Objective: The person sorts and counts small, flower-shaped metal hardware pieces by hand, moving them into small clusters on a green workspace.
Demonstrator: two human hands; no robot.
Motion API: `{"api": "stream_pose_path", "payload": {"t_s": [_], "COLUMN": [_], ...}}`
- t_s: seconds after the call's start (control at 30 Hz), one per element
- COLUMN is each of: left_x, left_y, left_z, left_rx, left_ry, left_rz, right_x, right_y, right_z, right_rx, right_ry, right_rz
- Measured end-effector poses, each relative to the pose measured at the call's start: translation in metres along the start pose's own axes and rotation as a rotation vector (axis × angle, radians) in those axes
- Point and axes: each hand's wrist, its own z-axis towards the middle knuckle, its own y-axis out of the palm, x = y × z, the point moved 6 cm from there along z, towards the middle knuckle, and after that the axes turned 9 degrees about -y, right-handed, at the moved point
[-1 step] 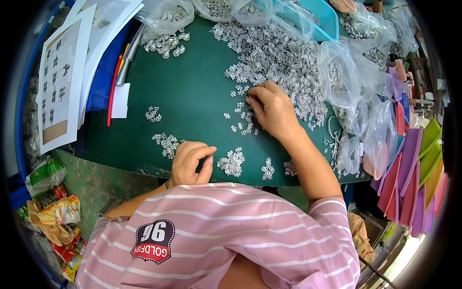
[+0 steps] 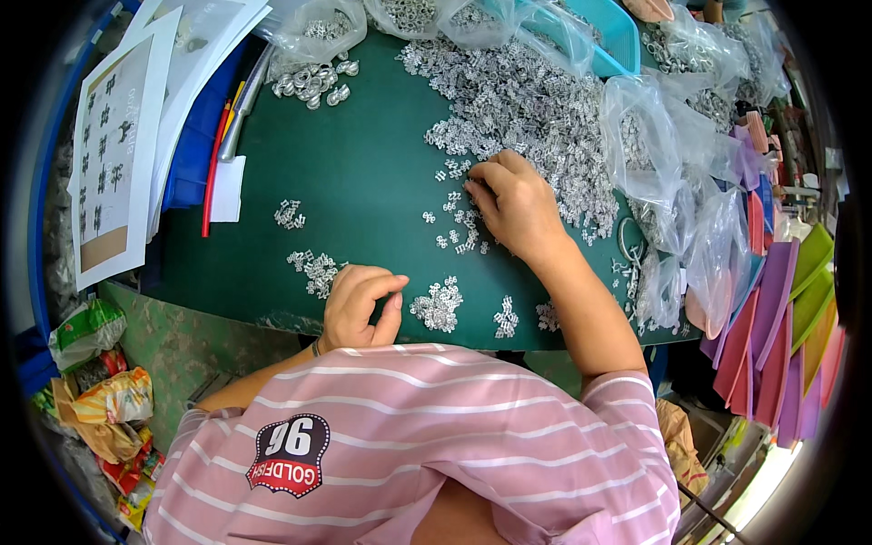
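A large heap of small silver metal pieces [image 2: 527, 100] covers the far right of the green tabletop. At its near-left edge is my right hand [image 2: 518, 204], thumb and fingertips drawn together among scattered loose pieces [image 2: 465, 232]. Whatever lies between those fingertips is too small to make out. Close to the front edge rests my left hand [image 2: 361, 304], its fingers loosely curled and the thumb apart from them, with nothing visible in it. Beside it on the right sits a small pile of the same pieces [image 2: 437, 305]; another pile [image 2: 314, 271] touches its left side.
Smaller clusters lie at the front edge [image 2: 506, 318] and at left [image 2: 290, 215]. Clear plastic bags of metal parts [image 2: 640, 136] line the right, near a turquoise basket [image 2: 618, 45]. A red pencil [image 2: 214, 182], a knife-like metal tool [image 2: 238, 127] and printed sheets [image 2: 118, 154] occupy the left.
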Motion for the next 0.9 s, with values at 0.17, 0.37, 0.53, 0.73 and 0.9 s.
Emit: {"api": "stream_pose_path", "payload": {"t_s": [0.17,0.37,0.53,0.73,0.9], "left_x": [0.001,0.002,0.001,0.0,-0.001], "left_y": [-0.001,-0.002,0.0,-0.001,0.001], "left_z": [0.0,0.002,0.001,0.0,-0.001], "left_rx": [0.01,-0.001,0.007,0.02,-0.016], "left_ry": [-0.015,0.017,-0.017,-0.048,-0.002], "left_rz": [-0.01,-0.004,-0.031,-0.031,-0.01], "right_x": [0.003,-0.006,0.0,-0.013,-0.021], "right_y": [-0.005,-0.002,-0.006,-0.028,-0.033], "right_z": [0.004,-0.001,-0.005,-0.049,-0.083], "right_rx": [0.049,0.012,0.068,-0.137,-0.055], "right_ry": [-0.092,-0.092,-0.033,0.258,0.26], "right_rz": [-0.046,-0.064,-0.014,0.335,0.183]}}
